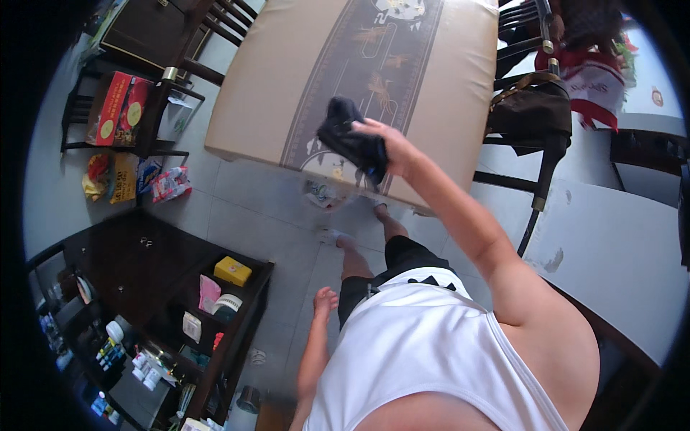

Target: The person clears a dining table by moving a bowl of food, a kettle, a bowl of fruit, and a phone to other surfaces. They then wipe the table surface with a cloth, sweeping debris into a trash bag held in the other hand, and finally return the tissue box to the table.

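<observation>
My right hand (392,148) is stretched out over the near end of a covered table and grips a bundled black cloth item (353,140), its edges blurred. Under the bundle lies a beige tablecloth (259,102) with a dark printed band (372,64) showing cranes. Low at my other side hangs my left hand (325,301), fingers slightly bent, holding nothing, near a dark wooden shelf unit. Below the near table edge, a clear plastic bag or container (323,193) is partly visible.
Dark wooden chairs flank the table; a brown bag (531,108) hangs on the right one, with a person (590,64) beyond. At left are a red carton (121,110), snack bags (171,184) and a shelf unit (156,269) holding bottles and a yellow box (232,270). A white surface (609,253) lies right.
</observation>
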The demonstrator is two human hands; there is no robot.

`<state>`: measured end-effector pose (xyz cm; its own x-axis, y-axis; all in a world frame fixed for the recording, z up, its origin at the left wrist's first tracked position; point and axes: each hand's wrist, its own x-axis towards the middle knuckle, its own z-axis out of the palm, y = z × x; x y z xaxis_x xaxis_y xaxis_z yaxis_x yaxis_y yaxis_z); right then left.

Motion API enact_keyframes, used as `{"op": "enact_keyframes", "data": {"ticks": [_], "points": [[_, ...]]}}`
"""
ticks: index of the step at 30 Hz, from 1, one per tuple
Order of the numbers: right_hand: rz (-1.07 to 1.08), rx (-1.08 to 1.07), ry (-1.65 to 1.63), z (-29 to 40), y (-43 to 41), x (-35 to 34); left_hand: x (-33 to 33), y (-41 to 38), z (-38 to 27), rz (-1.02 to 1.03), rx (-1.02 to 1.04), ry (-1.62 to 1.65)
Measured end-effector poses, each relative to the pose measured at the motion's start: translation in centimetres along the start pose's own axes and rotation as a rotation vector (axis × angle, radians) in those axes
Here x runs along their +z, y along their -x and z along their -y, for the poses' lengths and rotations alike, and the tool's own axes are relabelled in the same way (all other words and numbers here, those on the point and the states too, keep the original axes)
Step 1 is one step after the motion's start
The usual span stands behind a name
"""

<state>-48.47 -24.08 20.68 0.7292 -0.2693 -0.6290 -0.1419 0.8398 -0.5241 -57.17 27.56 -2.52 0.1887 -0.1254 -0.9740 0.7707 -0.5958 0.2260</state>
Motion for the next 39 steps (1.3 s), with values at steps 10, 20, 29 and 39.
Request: {"op": "enact_keyframes", "data": {"ticks": [10, 20, 29, 39], "points": [[-0.082, -0.969, 1.789, -9.8, -7.9, -0.9, 1.7, 2.1, 1.5, -0.01, 0.038, 0.031], [-0.057, -0.877, 1.659, -5.8, -6.5, -3.6, 0.1, 2.7, 0.5, -0.068, 0.057, 0.022], [-0.81, -0.657, 1.728, 3.8, -7.3, -13.0, -1.1, 5.3, -1.8, -0.034, 0.059, 0.06], [0.154, -0.911, 1.652, -14.5, -7.4, -1.5, -2.4, 4.2, -1.5, -0.055, 0.101, -0.23]]}}
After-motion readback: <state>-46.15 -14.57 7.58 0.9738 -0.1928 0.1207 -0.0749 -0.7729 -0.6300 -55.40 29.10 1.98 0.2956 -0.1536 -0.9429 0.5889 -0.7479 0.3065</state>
